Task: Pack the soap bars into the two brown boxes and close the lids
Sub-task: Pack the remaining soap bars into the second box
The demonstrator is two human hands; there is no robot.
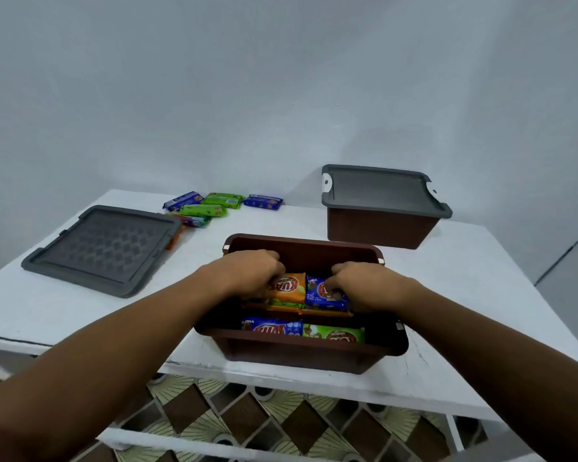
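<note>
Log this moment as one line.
left hand: grips orange bar in open box | right hand: grips blue bar | far box: lidded | spare bars: table rear

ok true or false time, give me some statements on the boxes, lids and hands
The far brown box has a grey lid on it. True.
The near brown box is closed. False: it is open; a loose lid lies on the table to its left.
The left hand holds an orange soap bar. True.
The right hand rests on the table. False: it is in the near brown box, holding a blue soap bar.
Every soap bar is packed. False: loose soap bars lie at the table's far side.
</note>
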